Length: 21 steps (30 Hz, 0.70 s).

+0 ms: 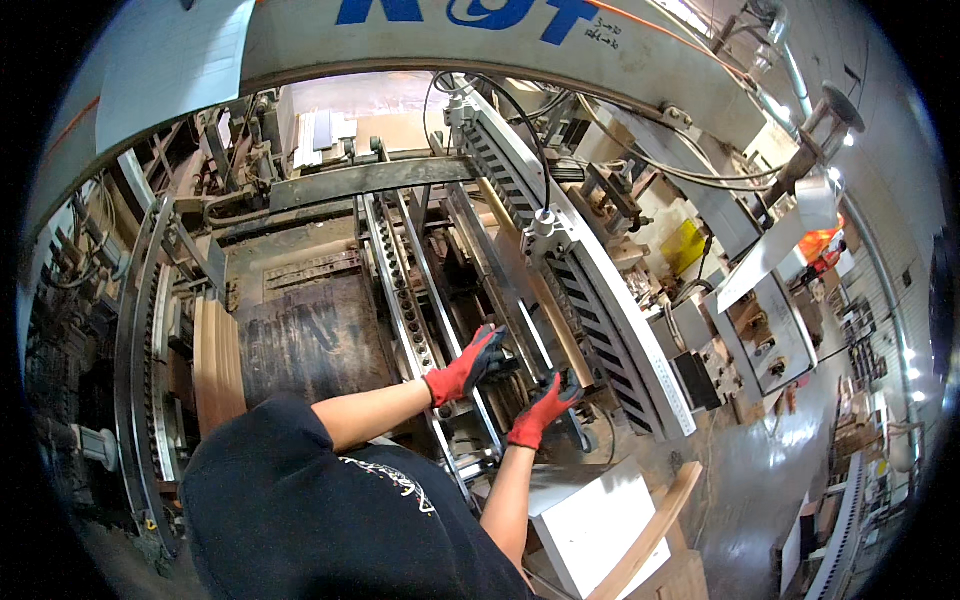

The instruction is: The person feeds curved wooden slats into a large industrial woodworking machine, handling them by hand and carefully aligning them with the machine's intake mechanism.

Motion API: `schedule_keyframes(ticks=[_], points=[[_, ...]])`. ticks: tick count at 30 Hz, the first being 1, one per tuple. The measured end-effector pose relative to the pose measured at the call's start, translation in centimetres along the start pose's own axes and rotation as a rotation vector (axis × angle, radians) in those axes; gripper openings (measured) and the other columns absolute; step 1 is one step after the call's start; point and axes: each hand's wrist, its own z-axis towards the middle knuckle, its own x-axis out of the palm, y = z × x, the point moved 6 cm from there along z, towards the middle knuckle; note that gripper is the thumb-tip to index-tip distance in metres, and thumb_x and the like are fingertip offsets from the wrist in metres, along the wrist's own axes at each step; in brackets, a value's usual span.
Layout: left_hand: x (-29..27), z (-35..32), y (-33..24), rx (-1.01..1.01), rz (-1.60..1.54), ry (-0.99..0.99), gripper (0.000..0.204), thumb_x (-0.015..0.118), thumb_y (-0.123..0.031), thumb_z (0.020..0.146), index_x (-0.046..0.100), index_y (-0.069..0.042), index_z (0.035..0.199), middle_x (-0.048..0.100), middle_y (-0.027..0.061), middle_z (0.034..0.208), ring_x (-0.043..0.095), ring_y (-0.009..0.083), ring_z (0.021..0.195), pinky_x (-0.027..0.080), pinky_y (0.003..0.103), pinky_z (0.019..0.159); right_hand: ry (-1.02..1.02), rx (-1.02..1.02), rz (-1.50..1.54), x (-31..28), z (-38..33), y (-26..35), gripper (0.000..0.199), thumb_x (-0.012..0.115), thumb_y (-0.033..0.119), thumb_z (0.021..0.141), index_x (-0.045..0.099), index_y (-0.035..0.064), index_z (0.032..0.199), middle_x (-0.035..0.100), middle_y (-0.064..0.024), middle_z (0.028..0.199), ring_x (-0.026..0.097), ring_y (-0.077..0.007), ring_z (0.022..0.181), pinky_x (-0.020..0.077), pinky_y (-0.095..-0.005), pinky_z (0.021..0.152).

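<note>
Both my hands wear red gloves with dark fingers and palms. My left hand [476, 364] is over the machine's rails, fingers stretched forward and thumb apart, beside a long dark metal bar [488, 262]. Nothing shows in its grasp. Lower and to the right, my right hand [546, 410] is at the near end of that bar, its thumb and fingers apart. Whether it touches the bar is hard to tell. A long tan strip [548, 308] runs alongside the bar, under a white beam with dark slanted stripes [590, 310].
A stack of wooden boards [215, 355] stands at the left beside a worn machine bed [310, 330]. Near my right forearm are a white box [598, 525] and a wooden strip [655, 530]. A wide frame beam [430, 40] crosses overhead; cables hang around it.
</note>
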Motion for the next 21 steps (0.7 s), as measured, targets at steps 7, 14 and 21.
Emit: schedule_keyframes(ticks=[7, 14, 21], points=[[3.3, -1.4, -1.9, -0.283, -0.25, -0.226, 0.068, 0.052, -0.063, 0.092, 0.035, -0.026, 0.146, 0.044, 0.0088, 0.131, 0.054, 0.0271, 0.105, 0.05, 0.047, 0.082, 0.349, 0.458, 0.543, -6.8, -10.1, -0.2, 0.018, 0.061, 0.021, 0.097, 0.063, 0.0033, 0.101, 0.064, -0.0023, 0.083, 0.056, -0.0122, 0.07, 0.0468, -0.0285, 0.066], [-1.5, -6.3, -5.1, -0.338, -0.279, -0.435, 0.032, 0.062, -0.049, 0.091, 0.053, -0.019, 0.088, 0.04, -0.0044, 0.05, 0.038, 0.012, 0.037, 0.031, 0.029, 0.036, 0.451, -0.375, -0.26, -7.1, -13.6, 4.1, 0.015, 0.068, 0.013, 0.088, 0.066, -0.0014, 0.088, 0.067, -0.0093, 0.082, 0.064, -0.0219, 0.076, 0.0503, -0.0359, 0.072], [-4.8, -13.5, -8.7, -0.161, -0.027, -0.497, 0.028, 0.066, -0.041, 0.092, 0.057, -0.016, 0.085, 0.046, -0.0053, 0.056, 0.04, 0.0082, 0.042, 0.034, 0.026, 0.038, 0.419, -0.719, -0.558, -5.2, -15.5, 4.2, 0.018, 0.074, 0.019, 0.077, 0.066, 0.0056, 0.085, 0.065, -0.0132, 0.088, 0.063, -0.0349, 0.08, 0.05, -0.0423, 0.069]])
